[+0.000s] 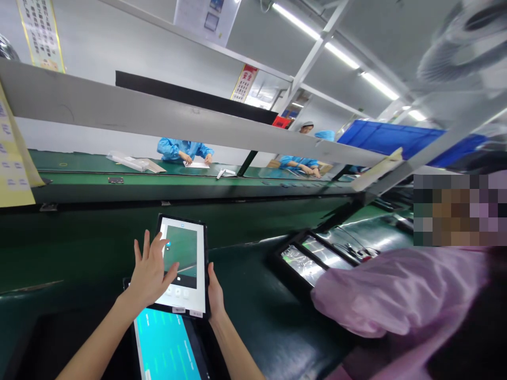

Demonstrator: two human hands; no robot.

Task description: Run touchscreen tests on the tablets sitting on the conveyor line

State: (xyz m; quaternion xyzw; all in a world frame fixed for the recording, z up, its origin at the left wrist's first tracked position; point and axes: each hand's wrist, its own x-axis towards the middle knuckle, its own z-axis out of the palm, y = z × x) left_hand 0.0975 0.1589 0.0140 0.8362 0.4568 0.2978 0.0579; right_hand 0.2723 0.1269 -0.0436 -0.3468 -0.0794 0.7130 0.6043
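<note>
Right hand [215, 295] is gripping the upright tablet [186, 264] by its edge; left hand [149, 272], fingers spread, is touching its screen.

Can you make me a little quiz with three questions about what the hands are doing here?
1. True or false: the right hand holds the upright tablet by its right edge.
2. What is the left hand doing? A) lying flat on the green conveyor belt B) spread open in front of the tablet's screen C) lifting the blue bin
3. Fill in: a second tablet, lying flat below the first, has a screen lit ____.

Key: 1 true; 2 B; 3 turquoise.
</note>
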